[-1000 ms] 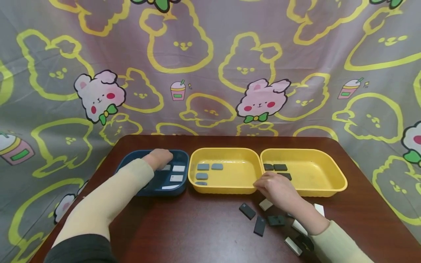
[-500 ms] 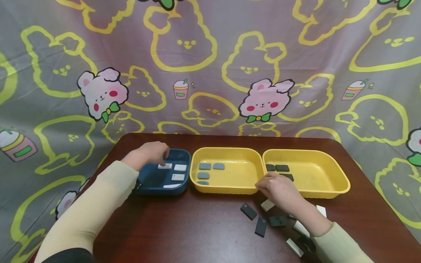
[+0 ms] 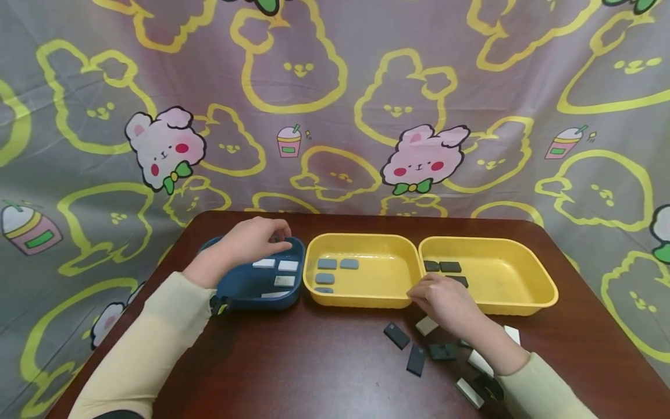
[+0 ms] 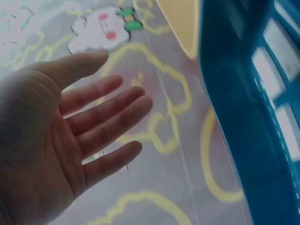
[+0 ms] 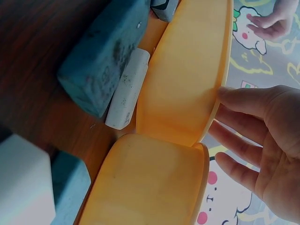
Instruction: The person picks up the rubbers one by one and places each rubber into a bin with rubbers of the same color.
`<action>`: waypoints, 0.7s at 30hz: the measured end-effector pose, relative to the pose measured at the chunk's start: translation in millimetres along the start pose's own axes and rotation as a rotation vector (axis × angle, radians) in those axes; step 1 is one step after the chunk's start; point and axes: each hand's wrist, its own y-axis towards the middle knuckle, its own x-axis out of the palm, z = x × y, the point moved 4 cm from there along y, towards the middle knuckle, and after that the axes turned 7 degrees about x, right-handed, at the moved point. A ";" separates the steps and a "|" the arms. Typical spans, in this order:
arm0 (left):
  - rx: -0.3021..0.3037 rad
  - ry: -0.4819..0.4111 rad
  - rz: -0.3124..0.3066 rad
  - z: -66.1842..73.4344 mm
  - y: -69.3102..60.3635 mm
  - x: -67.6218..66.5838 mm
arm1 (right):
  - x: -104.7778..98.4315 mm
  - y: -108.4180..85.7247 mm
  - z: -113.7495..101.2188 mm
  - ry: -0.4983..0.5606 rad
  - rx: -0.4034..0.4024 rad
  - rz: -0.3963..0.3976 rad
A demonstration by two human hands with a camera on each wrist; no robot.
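My left hand (image 3: 251, 243) hovers over the blue bin (image 3: 246, 304) with its fingers spread and nothing held. The left wrist view shows that palm and the blue bin's wall (image 4: 225, 103). In the blue bin lie several flat white blocks (image 3: 284, 281). My right hand (image 3: 445, 302) pinches the front right rim of the middle yellow bin (image 3: 361, 301). In the right wrist view, the thumb meets the yellow rim and the fingers lie partly behind it. Several grey-blue blocks (image 3: 325, 278) lie at the left inside this bin.
The right yellow bin (image 3: 502, 309) holds a few dark blocks (image 3: 450, 267). Loose dark blocks (image 3: 396, 336) and white blocks (image 3: 469, 393) lie on the brown table (image 3: 293, 372) around my right forearm. A patterned curtain (image 3: 335, 116) hangs behind the table.
My left hand has risen from among the white blocks and moved right, its fingers opening away from one of them. My right hand has stayed at the yellow rim. The view has shifted slightly.
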 end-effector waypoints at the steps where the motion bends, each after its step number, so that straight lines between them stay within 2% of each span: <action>1: 0.017 0.002 0.006 5.9 0.3 1.2 | -0.3 0.1 -0.2 0.002 0.002 -0.004; 5: 0.105 0.033 0.031 33.8 0.9 8.5 | -0.1 0.2 -0.2 0.004 0.007 -0.015; 8: 0.194 0.062 0.049 56.9 0.1 17.5 | 0.3 -0.1 -0.3 0.004 0.008 -0.021; 12: 0.363 0.095 0.057 88.0 0.4 32.7 | -0.3 0.1 -0.5 0.002 0.015 -0.020; 16: 0.533 0.138 0.065 112.9 3.1 50.7 | -0.9 0.4 -0.9 0.004 0.015 -0.015; 21: 0.669 0.174 0.019 135.5 7.3 78.2 | -0.7 0.2 -1.2 -0.006 0.021 -0.020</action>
